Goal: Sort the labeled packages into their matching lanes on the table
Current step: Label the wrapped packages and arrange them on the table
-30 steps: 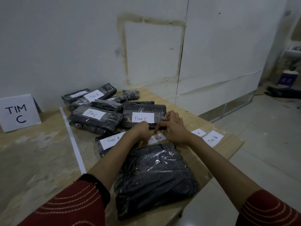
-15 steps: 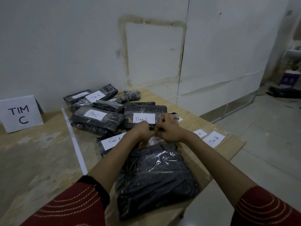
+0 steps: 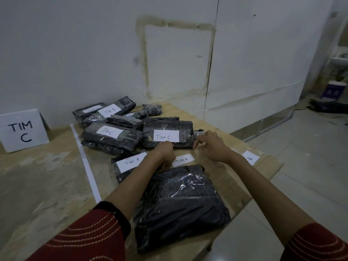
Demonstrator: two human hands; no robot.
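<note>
A black plastic-wrapped package labelled TIM C (image 3: 166, 129) lies mid-table. My left hand (image 3: 164, 153) curls over its near edge just below the label, fingertips hidden. My right hand (image 3: 211, 146) pinches at the package's near right corner. A second TIM C package (image 3: 111, 134) lies to its left, with a TIM B package (image 3: 111, 111) behind. Partly under my left wrist sits a TIM A package (image 3: 130, 163). A large unlabelled black package (image 3: 180, 204) lies nearest me, between my forearms. A white TIM C sign (image 3: 22, 130) stands at far left.
A white tape line (image 3: 86, 166) runs down the wooden table (image 3: 37, 185), left of the pile. Loose paper labels lie flat: TIM A (image 3: 183, 160) between my hands and a B label (image 3: 250, 158) near the table's right edge. The floor drops away to the right.
My hands, pressed together a moment ago in front of the TIM C package, have parted; the right one moved right to the package's corner.
</note>
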